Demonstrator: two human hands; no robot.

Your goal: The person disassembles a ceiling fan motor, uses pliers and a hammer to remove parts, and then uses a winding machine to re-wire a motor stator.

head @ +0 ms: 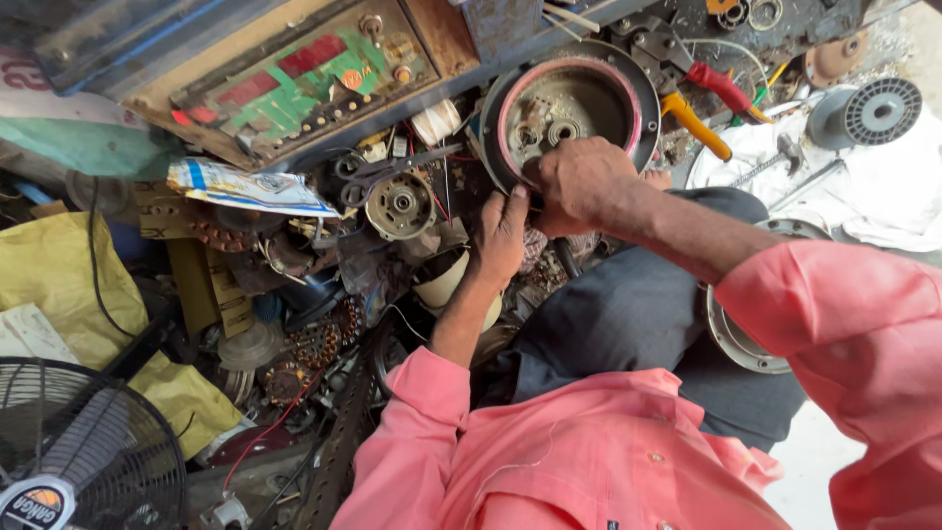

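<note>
Here, both hands on motor housing.

Daylight falls on a cluttered workshop floor, a black wire-guarded fan lower left, white cloth upper right.

Black fan, pliers, yellow bag

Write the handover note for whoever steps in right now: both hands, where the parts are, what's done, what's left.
Left hand: fingers against the lower edge of the round motor housing, steadying it.
Right hand: closed at the housing's lower rim; whatever it grips is hidden.
Housing stands tilted, open face with red ring toward the camera, above the lap.
Pliers with red and yellow handles lie to its right, unused.
Done: housing is open.
Left: work at the rim, unfinished.
</note>
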